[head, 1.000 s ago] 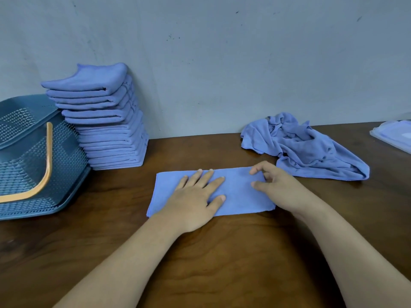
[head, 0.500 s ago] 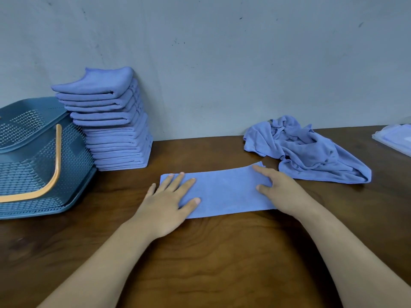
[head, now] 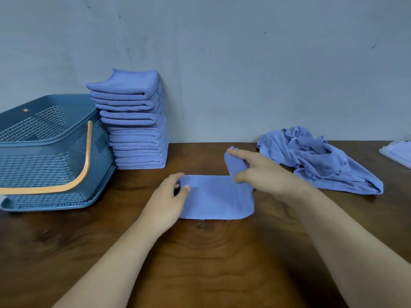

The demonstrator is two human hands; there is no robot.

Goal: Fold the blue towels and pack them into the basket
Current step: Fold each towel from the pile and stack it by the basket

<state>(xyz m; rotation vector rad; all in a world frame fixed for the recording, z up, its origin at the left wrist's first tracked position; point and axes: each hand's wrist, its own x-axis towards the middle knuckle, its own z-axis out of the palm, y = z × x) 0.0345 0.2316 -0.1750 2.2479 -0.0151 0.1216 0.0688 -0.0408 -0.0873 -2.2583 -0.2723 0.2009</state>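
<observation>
A blue towel (head: 213,196), folded into a strip, lies on the wooden table (head: 200,263) in front of me. My left hand (head: 166,201) pinches its left end between thumb and fingers. My right hand (head: 264,174) grips the right end, which is lifted off the table and bent over toward the left. A tall stack of folded blue towels (head: 135,121) stands against the wall. To its left sits the blue mesh basket (head: 44,152) with an orange handle (head: 84,165).
A crumpled heap of unfolded blue towels (head: 320,161) lies to the right of my right hand. A pale flat object (head: 398,152) shows at the right edge. The grey wall (head: 222,63) closes off the back of the table.
My right hand has lifted the towel's right end and carried it leftward. My left hand went from pressing flat to pinching the left end. The view shifted left.
</observation>
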